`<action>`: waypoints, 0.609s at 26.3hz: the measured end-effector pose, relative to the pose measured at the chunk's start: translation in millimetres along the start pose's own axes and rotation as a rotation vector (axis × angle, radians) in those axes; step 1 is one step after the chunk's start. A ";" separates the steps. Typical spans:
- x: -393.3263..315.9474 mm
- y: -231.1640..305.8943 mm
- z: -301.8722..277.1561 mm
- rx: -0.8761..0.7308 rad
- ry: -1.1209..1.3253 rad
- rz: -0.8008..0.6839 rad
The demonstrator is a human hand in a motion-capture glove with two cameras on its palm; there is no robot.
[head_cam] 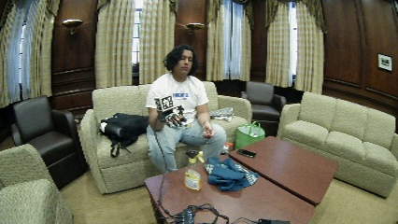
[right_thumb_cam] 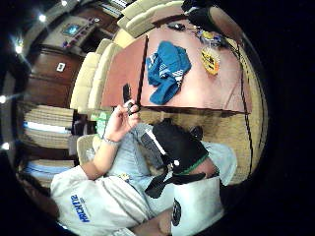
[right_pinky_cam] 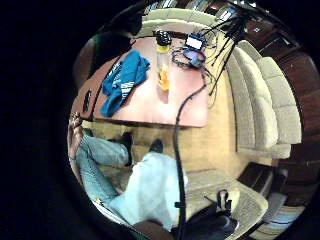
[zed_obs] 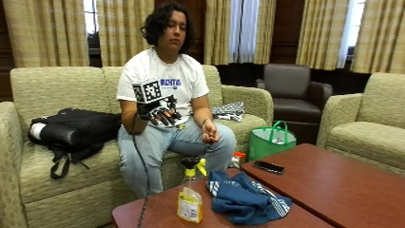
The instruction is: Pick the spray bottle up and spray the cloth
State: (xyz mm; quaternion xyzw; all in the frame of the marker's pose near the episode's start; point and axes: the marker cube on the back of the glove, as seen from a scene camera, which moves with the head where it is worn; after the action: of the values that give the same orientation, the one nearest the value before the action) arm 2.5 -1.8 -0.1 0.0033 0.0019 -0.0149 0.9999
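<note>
On the surface (zed_obs: 354,190) stand my spray bottle (zed_obs: 190,199) and blue cloth (zed_obs: 244,199); my gloved right hand (zed_obs: 159,113) hangs raised, fingers relaxed, holding nothing.

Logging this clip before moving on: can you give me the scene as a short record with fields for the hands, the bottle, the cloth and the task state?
right hand: black-gloved right hand raised at chest height, fingers relaxed, holding nothing
left hand: bare left hand rests on the lap
bottle: clear plastic spray bottle with yellow liquid upright on the reddish wooden table, untouched
cloth: crumpled blue cloth with white stripes beside the bottle
task state: not yet started
</note>
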 end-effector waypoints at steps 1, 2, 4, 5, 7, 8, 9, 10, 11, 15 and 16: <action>0.4 -0.4 0.1 0.002 0.001 -0.003; 0.7 -0.8 0.3 0.006 0.002 -0.006; 0.3 -0.2 1.6 0.017 0.002 -0.002; -0.3 0.6 2.6 0.025 0.003 0.004; 0.2 0.7 5.0 0.047 0.004 0.015; 1.4 -0.3 6.3 0.061 0.003 0.020; 3.3 -1.6 7.8 0.077 0.001 0.026; 5.8 -3.4 9.6 0.091 -0.002 0.031; 9.2 -5.6 11.7 0.103 -0.006 0.035; 26.5 -12.4 26.2 0.097 -0.043 0.077; 30.4 -13.2 31.7 0.094 -0.059 0.091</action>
State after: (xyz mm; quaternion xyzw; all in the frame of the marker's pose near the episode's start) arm 32.5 -16.1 31.4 0.0500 -0.0285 0.0303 0.9979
